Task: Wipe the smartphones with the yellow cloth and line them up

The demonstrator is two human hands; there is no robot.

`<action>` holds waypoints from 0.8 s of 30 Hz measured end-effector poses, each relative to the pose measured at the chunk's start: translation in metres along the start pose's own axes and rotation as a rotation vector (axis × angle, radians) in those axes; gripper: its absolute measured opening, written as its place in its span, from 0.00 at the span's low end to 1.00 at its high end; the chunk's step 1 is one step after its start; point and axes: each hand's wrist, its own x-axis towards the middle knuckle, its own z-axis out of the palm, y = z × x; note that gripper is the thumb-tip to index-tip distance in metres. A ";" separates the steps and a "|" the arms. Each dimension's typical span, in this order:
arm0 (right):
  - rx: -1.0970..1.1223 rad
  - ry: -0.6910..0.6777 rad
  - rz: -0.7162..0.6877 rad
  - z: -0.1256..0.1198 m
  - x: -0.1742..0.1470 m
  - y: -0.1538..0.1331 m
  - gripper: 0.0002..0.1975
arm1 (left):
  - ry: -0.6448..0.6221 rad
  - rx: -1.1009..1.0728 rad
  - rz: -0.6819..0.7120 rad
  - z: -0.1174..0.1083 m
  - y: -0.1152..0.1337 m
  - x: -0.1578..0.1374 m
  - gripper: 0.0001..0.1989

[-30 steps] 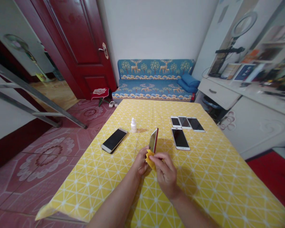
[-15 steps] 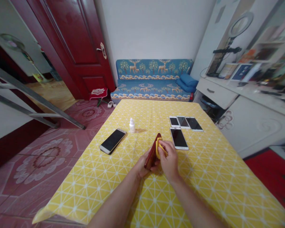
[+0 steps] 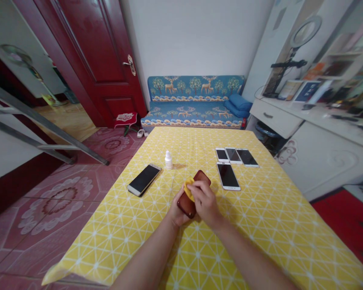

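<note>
My left hand (image 3: pixel 177 212) is closed around a phone in a reddish-brown case (image 3: pixel 186 204), held tilted above the table with its brown face up. In my right hand (image 3: pixel 206 203) a yellow cloth (image 3: pixel 188 189) is pinched, pressed against that brown face near its left edge. Part of the phone is hidden under the cloth and the right fingers. Beyond the hands, to the left, stands a small white bottle (image 3: pixel 168 160) with its cap on. A phone with a dark screen (image 3: pixel 145 180) lies left of it.
Several white phones lie at the right, the nearest being a larger one (image 3: pixel 228 176). A yellow patterned cloth covers the table (image 3: pixel 109 245). Behind it is a blue sofa (image 3: pixel 193 110); a white cabinet (image 3: pixel 326 161) stands along the right, and a metal ladder frame (image 3: pixel 48 133) leans at left.
The brown-cased phone has turned from edge-on to showing its broad face. My right hand and the yellow cloth have shifted left across it.
</note>
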 end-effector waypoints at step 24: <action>0.023 -0.123 0.321 -0.037 -0.010 -0.018 0.15 | -0.035 0.078 0.121 -0.004 0.006 0.005 0.16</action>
